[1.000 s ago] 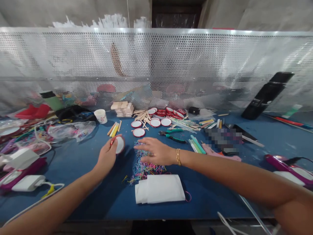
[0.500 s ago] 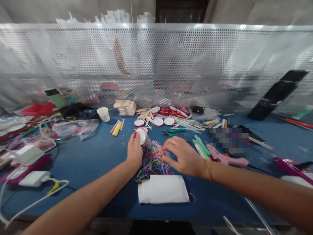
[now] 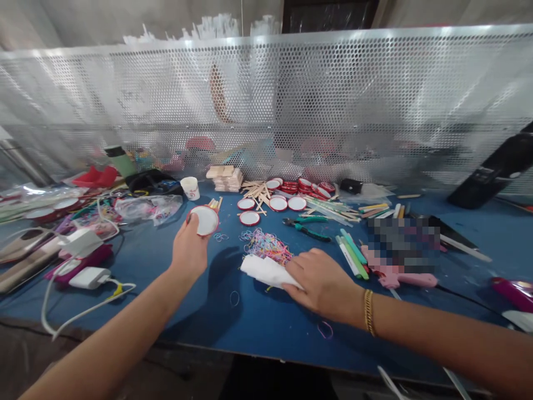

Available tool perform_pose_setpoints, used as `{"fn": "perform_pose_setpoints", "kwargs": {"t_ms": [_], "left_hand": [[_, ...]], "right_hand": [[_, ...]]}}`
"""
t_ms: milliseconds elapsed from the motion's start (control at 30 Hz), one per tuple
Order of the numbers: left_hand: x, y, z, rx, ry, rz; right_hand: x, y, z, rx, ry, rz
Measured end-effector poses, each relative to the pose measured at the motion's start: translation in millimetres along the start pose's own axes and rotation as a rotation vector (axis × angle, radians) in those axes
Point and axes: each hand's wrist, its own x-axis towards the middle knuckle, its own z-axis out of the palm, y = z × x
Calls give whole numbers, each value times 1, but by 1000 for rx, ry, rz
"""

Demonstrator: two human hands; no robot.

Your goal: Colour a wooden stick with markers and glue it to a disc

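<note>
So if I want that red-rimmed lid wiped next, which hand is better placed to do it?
Probably the right hand: it grips the white cloth, while the left hand is occupied holding the red-rimmed lid, white face showing.

- Extends left arm (image 3: 120, 333) from the lower-left corner, angled upward and inward.
- Aligns left wrist (image 3: 177, 272) nearly straight with the forearm.
- Clamps left hand (image 3: 190, 251) in a raised grip, thumb in front, fingers mostly hidden behind.
- Extends right arm (image 3: 449, 340) from the right edge, sloping up toward the centre.
- Presents right hand (image 3: 320, 282) back upward, fingers pointing left, closed against the thumb.
- Positions both hands well apart, left higher in view.
</note>
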Motion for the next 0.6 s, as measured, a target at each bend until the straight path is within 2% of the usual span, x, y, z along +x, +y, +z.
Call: {"fn": "perform_pose_setpoints", "kwargs": {"t_ms": [100, 200, 267, 367, 433, 500, 600], "left_hand": [[4, 18, -10, -29, -38, 31], [9, 27, -16, -37, -62, 32], [15, 24, -19, -9, -76, 22], [29, 8, -25, 131, -137, 13], [41, -8, -29, 248, -125, 38], [52, -23, -30, 425, -148, 64], [58, -46, -21, 733, -306, 118]], "right_hand": [[-1, -22, -1, 53, 35, -96], [7, -46, 8, 77, 5, -241], [15, -48, 12, 59, -21, -233], [23, -35, 10, 5, -33, -44], [20, -29, 5, -4, -26, 13], [12, -32, 2, 14, -28, -67], [5, -47, 6, 31, -39, -221]]}}
